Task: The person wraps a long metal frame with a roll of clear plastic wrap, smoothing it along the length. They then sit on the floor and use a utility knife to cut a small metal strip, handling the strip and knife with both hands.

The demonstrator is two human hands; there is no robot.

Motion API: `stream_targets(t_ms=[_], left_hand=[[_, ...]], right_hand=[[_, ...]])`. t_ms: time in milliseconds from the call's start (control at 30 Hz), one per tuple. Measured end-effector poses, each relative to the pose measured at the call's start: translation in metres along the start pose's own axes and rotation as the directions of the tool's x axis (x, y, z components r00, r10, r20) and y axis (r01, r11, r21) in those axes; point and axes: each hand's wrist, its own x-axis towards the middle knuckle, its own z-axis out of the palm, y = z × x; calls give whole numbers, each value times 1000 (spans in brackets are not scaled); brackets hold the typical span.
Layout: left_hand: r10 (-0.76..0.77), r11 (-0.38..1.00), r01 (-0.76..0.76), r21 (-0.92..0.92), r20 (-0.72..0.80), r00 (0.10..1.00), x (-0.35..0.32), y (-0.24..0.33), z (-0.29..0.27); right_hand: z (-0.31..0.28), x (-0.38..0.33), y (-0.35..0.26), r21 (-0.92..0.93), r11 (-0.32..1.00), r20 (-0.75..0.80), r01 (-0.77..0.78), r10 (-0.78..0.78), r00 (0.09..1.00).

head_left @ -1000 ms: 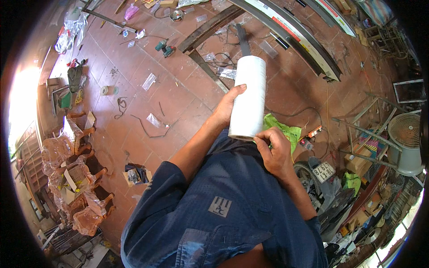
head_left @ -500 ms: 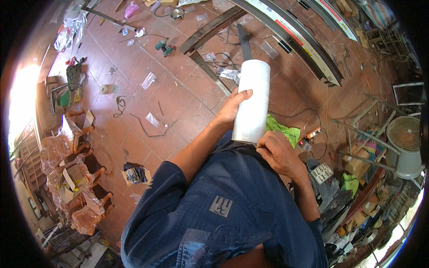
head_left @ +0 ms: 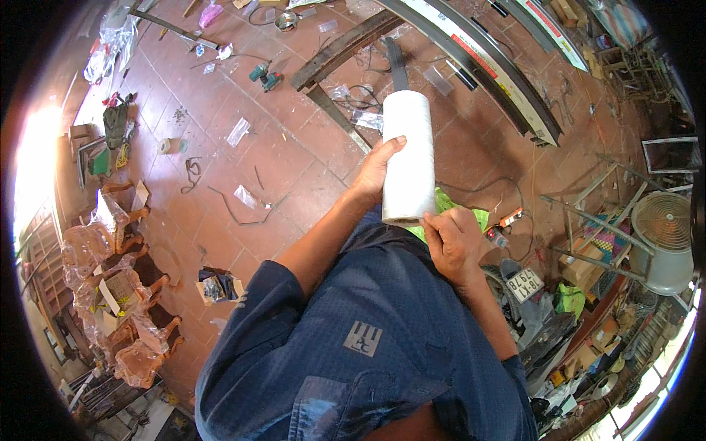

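Holds a long, fat, white roll of shiny plastic [head_left: 409,162] out in front of a dark blue shirt [head_left: 412,316], with one end near the belly and one end pointing away. Wraps the left hand [head_left: 373,170] round the left side of the roll, gripping it, thumb on top. Bends the fingers of the right hand [head_left: 452,239] in, tips right at the roll's near bottom edge. Cannot tell about any loose bit pinched there.

Has a crumpled, bright yellow-green sheet [head_left: 444,200] just behind the right hand. Has a blue-green and black power drill [head_left: 265,77] up ahead to the left, on the red-brown tile floor [head_left: 294,176]. Has brown wooden chairs wrapped in clear plastic [head_left: 110,246] far to the left.
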Motion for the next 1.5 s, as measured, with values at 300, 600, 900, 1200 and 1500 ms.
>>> stream_targets(t_ms=[300, 600, 900, 1200, 1500], left_hand=[[-127, 965, 111, -237, -51, 991, -1, -3, 4], [-17, 981, -18, -195, -175, 984, 13, -32, -14], [102, 981, -153, -123, -342, 934, 20, -31, 3], [-11, 946, -100, -307, -340, 940, 30, -38, -20], [-4, 901, -117, -418, -277, 961, 4, -9, -22]], right_hand=[[3, 8, 8, 94, 995, 50, -26, 21, 999], [-29, 15, 13, 292, 918, 440, -268, 120, 890], [-8, 18, 3, 9, 976, 481, -219, 188, 856], [-26, 7, 11, -124, 988, 684, -96, 155, 713], [-38, -34, 46, 74, 987, 38, -140, 138, 990]])
